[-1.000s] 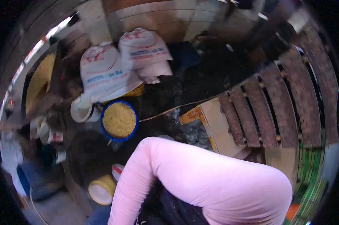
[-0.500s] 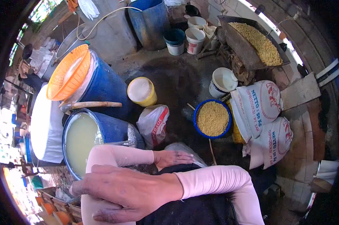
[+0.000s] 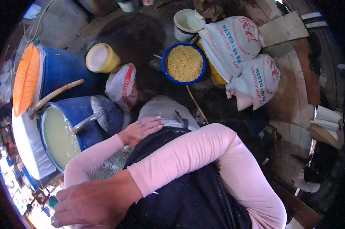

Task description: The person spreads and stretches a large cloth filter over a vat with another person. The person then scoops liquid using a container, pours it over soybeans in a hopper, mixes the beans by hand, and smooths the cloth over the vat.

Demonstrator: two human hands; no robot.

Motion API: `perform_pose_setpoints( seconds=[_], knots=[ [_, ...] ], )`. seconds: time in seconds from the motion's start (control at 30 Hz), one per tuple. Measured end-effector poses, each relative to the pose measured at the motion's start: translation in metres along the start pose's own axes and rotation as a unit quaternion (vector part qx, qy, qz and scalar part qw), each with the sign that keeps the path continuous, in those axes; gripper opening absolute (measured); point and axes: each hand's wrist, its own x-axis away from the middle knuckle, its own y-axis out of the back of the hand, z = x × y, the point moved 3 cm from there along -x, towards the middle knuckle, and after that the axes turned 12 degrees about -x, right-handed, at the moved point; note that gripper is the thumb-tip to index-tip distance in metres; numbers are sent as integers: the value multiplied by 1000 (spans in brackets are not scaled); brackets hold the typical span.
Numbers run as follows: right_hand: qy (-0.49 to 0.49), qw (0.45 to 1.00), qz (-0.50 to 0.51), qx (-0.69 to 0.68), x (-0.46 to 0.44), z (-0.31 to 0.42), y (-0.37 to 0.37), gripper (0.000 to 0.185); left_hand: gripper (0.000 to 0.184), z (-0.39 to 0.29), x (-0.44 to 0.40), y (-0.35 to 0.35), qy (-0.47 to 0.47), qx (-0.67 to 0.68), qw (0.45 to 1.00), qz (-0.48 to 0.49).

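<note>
The two hands are apart: the left hand (image 3: pixel 140 131) is spread flat, fingers loosely out on the grey plastic (image 3: pixel 159 105) at the far edge of the dark apron (image 3: pixel 180 187), while the right hand (image 3: pixel 100 200) is bent over the left sleeve (image 3: pixel 92 154), near and left. I can't tell whether it grips the cloth. The plastic lies mid-scene, just beyond the apron. Neither hand works at the containers. As far as I can judge, the filling is done: beans (image 3: pixel 184 63) heap the blue basin (image 3: pixel 185 83) on the far floor, and cloudy liquid (image 3: pixel 60 133) stands in the vat (image 3: pixel 79 112) at left. The sleeve and plastic look unfinished, with both hands there.
</note>
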Motion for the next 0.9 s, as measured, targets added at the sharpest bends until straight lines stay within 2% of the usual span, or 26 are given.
perform_pose_setpoints(
  seconds=[0.23, 0.3, 0.43, 0.5, 0.63, 0.7, 0.73, 0.83, 0.9],
  knots=[
    [-47, 998, 30, -1, 11, 21, -4, 36, 77, -20, -2, -11, 16, 3, 1000, 0],
    [-5, 999, 30, 28, 11, 32, -4, 34, 76, -23, -4, -12, 21, 4, 1000, 5],
    [-7, 997, 52, 59, 12, 48, 2, 34, 76, -27, -11, -15, 31, 17, 999, 5],
    [-11, 993, 94, 69, 10, 55, 7, 33, 76, -28, -13, -15, 35, 18, 999, 14],
    [15, 992, 119, 44, 17, 64, 7, 32, 78, -29, -20, -7, 39, 27, 999, 24],
    [16, 997, 63, 38, 17, 75, 10, 29, 79, -31, -22, -7, 49, 19, 998, 26],
    [15, 997, 69, 33, 19, 74, 9, 29, 82, -32, -22, -8, 51, 10, 998, 26],
    [-9, 995, 96, 0, 18, 78, 11, 32, 87, -33, -25, -5, 54, 13, 998, 18],
    [-43, 984, 174, 15, 10, 93, 16, 34, 90, -33, -24, -6, 53, 30, 998, 8]
  ],
)
